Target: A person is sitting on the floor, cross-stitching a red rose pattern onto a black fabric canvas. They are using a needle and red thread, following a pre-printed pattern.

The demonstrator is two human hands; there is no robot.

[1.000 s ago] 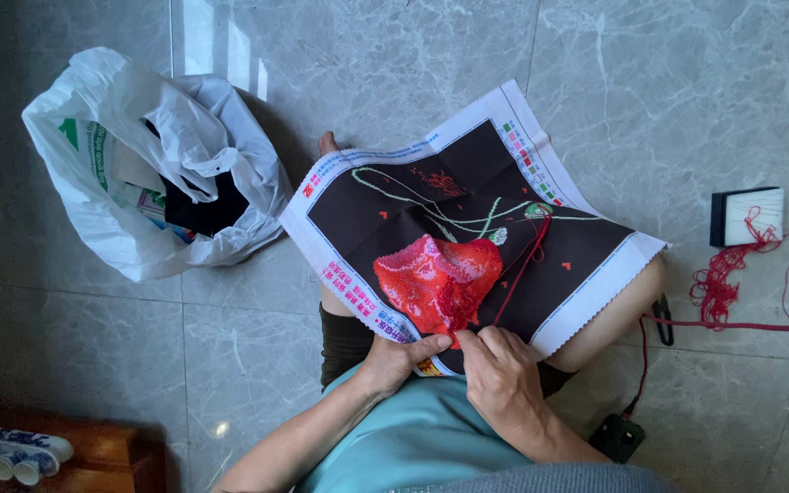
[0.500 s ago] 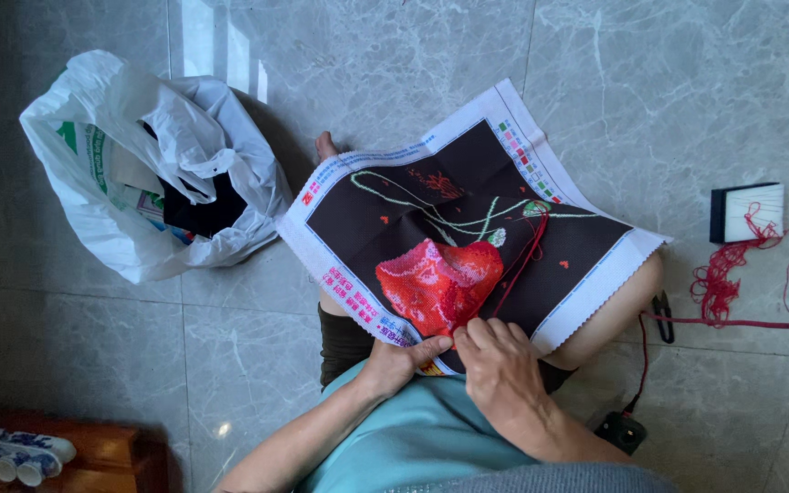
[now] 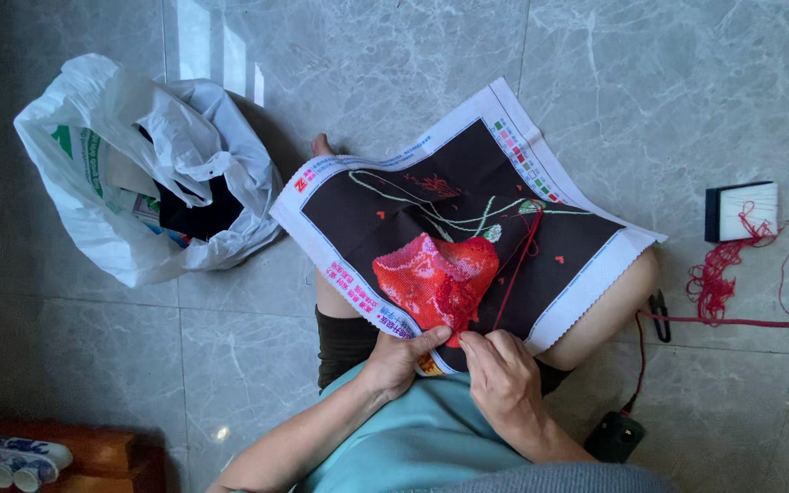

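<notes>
Pinching the cloth (image 3: 468,228) edge, the left hand (image 3: 401,358) steadies it. The right hand (image 3: 504,376) nips the red thread (image 3: 515,267) close by; pulling gently should avoid snags.

Glossy grey marble floor (image 3: 705,82) tiles

We see soft daylight glaring off the marble floor (image 3: 221,73) upper left, dim left edge, everything reasonably sharp.

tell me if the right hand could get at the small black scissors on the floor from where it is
Probably yes: the right hand sits at the cloth's near edge, and the scissors lie just past the knee on that side, nothing between.
</notes>
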